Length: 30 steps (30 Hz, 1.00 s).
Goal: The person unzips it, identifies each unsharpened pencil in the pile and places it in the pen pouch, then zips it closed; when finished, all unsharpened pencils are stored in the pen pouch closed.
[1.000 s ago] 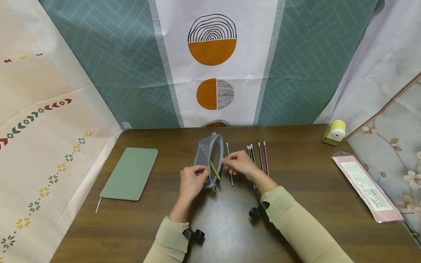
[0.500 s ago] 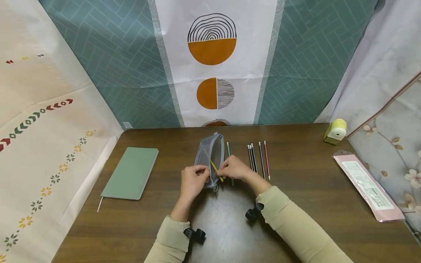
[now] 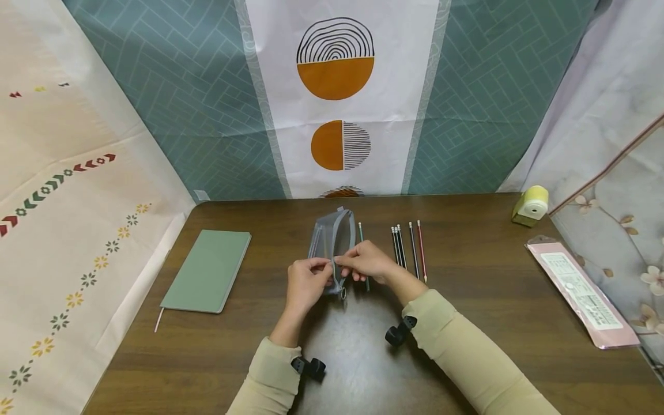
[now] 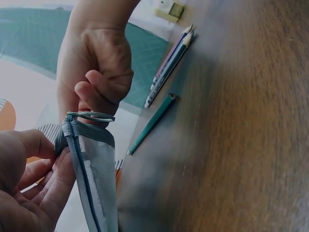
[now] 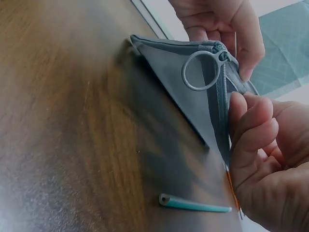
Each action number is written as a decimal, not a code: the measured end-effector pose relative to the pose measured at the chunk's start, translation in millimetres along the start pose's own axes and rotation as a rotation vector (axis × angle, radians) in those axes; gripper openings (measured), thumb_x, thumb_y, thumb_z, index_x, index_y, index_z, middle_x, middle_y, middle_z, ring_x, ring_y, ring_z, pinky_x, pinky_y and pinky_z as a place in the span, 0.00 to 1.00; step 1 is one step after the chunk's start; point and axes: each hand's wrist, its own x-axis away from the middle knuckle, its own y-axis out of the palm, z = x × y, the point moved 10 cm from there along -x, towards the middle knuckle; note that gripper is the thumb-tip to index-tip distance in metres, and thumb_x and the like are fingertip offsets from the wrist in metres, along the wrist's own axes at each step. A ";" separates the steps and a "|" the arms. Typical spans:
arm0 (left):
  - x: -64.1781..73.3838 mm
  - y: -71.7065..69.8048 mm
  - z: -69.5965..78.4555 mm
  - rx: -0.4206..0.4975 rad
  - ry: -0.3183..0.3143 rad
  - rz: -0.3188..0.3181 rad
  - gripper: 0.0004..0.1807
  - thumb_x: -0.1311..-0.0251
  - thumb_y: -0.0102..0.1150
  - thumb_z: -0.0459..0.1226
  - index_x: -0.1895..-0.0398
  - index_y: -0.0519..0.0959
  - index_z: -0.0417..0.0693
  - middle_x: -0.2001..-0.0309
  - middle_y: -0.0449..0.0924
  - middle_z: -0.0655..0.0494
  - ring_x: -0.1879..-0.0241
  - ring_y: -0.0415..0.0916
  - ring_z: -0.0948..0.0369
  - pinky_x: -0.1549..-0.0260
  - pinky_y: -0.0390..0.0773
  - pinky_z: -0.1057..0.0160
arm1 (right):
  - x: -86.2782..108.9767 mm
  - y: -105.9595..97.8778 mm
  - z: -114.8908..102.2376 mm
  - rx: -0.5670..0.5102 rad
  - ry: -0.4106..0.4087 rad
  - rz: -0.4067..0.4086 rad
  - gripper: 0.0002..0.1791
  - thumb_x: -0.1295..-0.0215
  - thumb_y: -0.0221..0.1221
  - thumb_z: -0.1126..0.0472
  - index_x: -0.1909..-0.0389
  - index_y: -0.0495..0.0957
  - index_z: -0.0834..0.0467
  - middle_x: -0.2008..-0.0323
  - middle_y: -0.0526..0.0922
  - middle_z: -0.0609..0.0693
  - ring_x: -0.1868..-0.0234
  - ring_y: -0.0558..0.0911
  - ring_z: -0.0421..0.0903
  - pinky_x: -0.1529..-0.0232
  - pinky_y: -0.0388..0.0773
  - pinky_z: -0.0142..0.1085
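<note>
A grey mesh pencil case point(image 3: 323, 230) stands on the table with its zipped mouth facing right. My left hand point(image 3: 307, 282) pinches the near left edge of that mouth. Bent fingers of my right hand point(image 3: 367, 260) reach into the opening, thumb and forefinger close to the left fingertips; I cannot tell whether they pinch anything. A faint yellowish line shows through the mesh beside the left fingertips. The ring zipper pull point(image 5: 200, 71) hangs at the near end. A green pencil point(image 5: 195, 203) lies on the table, partly behind my right hand in the head view.
Several dark pencils point(image 3: 413, 251) and a red pencil point(image 3: 422, 253) lie right of the case. On the left is a green notebook point(image 3: 207, 271) with a ribbon. A yellow-and-white pencil sharpener point(image 3: 531, 206) and a pink package point(image 3: 583, 294) sit at the right edge.
My right hand has moved left to the yellow pencil and into the case's mouth. The pencil's end, sticking out earlier, is out of sight now. My left hand keeps its hold.
</note>
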 end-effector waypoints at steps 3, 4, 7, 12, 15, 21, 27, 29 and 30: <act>-0.4 -0.6 0.1 -0.001 -0.001 0.004 0.07 0.40 0.60 0.27 0.65 0.87 0.31 0.73 0.87 0.44 0.79 0.85 0.58 0.78 0.86 0.65 | -1.2 -1.3 0.5 -0.016 -0.020 0.018 0.13 0.27 0.61 0.59 0.59 0.86 0.67 0.79 0.83 0.50 0.88 0.71 0.37 0.88 0.68 0.26; -0.4 -1.0 0.2 0.002 -0.001 0.006 0.07 0.41 0.60 0.26 0.65 0.87 0.31 0.73 0.87 0.44 0.79 0.85 0.58 0.78 0.86 0.64 | -1.3 -2.3 0.4 -0.029 -0.027 0.026 0.14 0.27 0.61 0.59 0.57 0.85 0.68 0.79 0.83 0.50 0.87 0.72 0.37 0.87 0.68 0.26; -0.4 -1.8 1.4 0.008 0.009 0.007 0.07 0.41 0.60 0.26 0.65 0.87 0.31 0.73 0.87 0.44 0.79 0.85 0.57 0.78 0.86 0.64 | -0.9 -10.0 0.1 -0.064 -0.046 0.075 0.17 0.28 0.61 0.58 0.52 0.83 0.70 0.77 0.83 0.51 0.85 0.73 0.37 0.85 0.71 0.26; -0.3 -3.2 -0.2 0.015 0.013 0.019 0.07 0.41 0.60 0.25 0.66 0.87 0.31 0.74 0.86 0.43 0.79 0.85 0.57 0.79 0.86 0.65 | 0.4 -36.2 5.7 -0.123 -0.067 0.246 0.17 0.28 0.61 0.59 0.53 0.82 0.71 0.72 0.85 0.54 0.81 0.79 0.38 0.80 0.78 0.27; -0.3 -4.1 -2.9 0.007 0.006 0.028 0.06 0.42 0.61 0.25 0.66 0.87 0.31 0.75 0.86 0.43 0.79 0.85 0.58 0.79 0.85 0.65 | 1.5 -51.2 12.8 -0.147 -0.064 0.351 0.14 0.29 0.62 0.60 0.54 0.83 0.69 0.68 0.87 0.58 0.75 0.83 0.42 0.74 0.82 0.29; 0.2 -4.9 -3.2 0.008 -0.001 0.029 0.06 0.42 0.61 0.25 0.67 0.87 0.31 0.74 0.86 0.43 0.78 0.85 0.54 0.78 0.86 0.65 | 4.0 -69.6 23.1 -0.085 -0.067 0.490 0.13 0.30 0.63 0.62 0.52 0.83 0.67 0.60 0.87 0.60 0.62 0.87 0.52 0.62 0.87 0.38; 1.0 -6.3 -1.5 0.004 0.005 0.036 0.06 0.42 0.61 0.25 0.67 0.87 0.31 0.74 0.86 0.43 0.78 0.85 0.54 0.79 0.85 0.65 | 4.0 -76.5 28.6 0.076 -0.055 0.552 0.12 0.33 0.66 0.62 0.55 0.84 0.66 0.61 0.87 0.60 0.68 0.87 0.49 0.66 0.85 0.34; 1.0 -6.8 -2.4 0.002 0.001 0.037 0.06 0.42 0.62 0.25 0.67 0.87 0.31 0.74 0.86 0.43 0.79 0.85 0.55 0.79 0.85 0.66 | 2.4 -76.7 29.0 0.133 -0.060 0.555 0.12 0.34 0.67 0.62 0.57 0.84 0.67 0.62 0.88 0.60 0.70 0.87 0.48 0.68 0.85 0.34; 1.0 -7.0 -3.0 0.002 -0.001 0.036 0.06 0.42 0.62 0.26 0.67 0.87 0.32 0.74 0.87 0.44 0.79 0.85 0.55 0.79 0.85 0.66 | 1.5 -77.1 29.1 0.168 -0.062 0.562 0.12 0.36 0.68 0.62 0.58 0.84 0.67 0.63 0.88 0.59 0.71 0.87 0.47 0.69 0.84 0.34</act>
